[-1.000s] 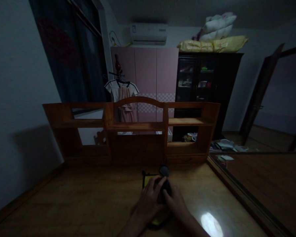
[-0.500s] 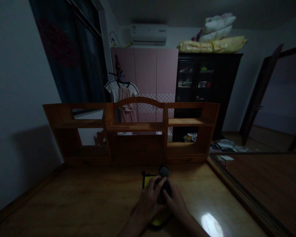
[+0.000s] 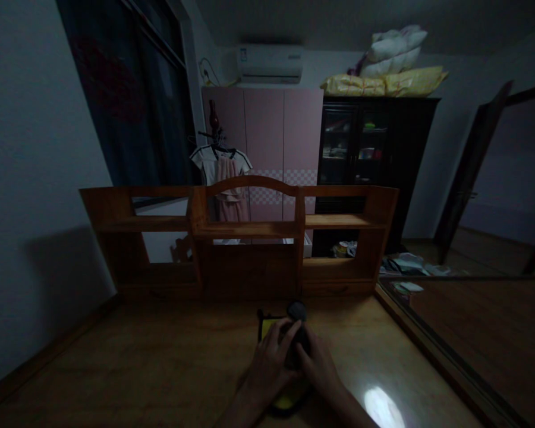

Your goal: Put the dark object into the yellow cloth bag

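- The left hand [image 3: 267, 358] is showing bare, its fingers [image 3: 273, 334] looking slender and narrowing towards the tips.
- The right hand [image 3: 317, 358] is showing bare too, with a slim thumb [image 3: 302, 354].
- The left forearm [image 3: 237, 410] is appearing uncovered down to the view's lower edge.
- The right forearm [image 3: 348, 406] is likewise appearing uncovered, its outline running smooth.
- Dim light is blurring nails, creases and finer skin detail.

No readable lettering
The far air conditioner [image 3: 270, 64] bears a label [image 3: 244, 54] at its left and a faint mark [image 3: 294, 57] at its right, both too small to read.
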Motion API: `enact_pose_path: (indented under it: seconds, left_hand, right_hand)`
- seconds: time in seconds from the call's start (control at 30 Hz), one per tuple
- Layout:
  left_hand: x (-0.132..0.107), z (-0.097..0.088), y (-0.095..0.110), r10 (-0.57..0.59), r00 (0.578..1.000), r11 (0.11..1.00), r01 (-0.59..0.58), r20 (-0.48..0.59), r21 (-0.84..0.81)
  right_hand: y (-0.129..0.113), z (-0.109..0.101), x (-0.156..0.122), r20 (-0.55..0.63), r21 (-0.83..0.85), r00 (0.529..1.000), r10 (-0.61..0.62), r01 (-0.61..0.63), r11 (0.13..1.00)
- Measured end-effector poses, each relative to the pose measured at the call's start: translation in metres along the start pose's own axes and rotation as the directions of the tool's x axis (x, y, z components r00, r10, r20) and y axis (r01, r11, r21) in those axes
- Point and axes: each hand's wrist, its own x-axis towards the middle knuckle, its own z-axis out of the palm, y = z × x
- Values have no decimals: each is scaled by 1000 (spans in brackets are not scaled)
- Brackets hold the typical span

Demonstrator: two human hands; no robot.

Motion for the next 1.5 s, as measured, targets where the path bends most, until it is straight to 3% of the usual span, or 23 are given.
enact_pose_path:
  seconds: [0.63,1.2,1.5]
  left_hand:
    - [1,-4,3,21,1000,1000,-21,-20,6]
    - [1,-1,3,21,999,1000,-21,-25,4]
    - [1,-2,2,14,1000,1000,-14,-12,1]
  right_hand:
    - [-5,-1,-1,-17,-48,998,64,-65,997]
    - [-6,-2,0,18,-16,999,33,-32,999]
    - [-6,1,-1,-25,4,999,36,-35,999]
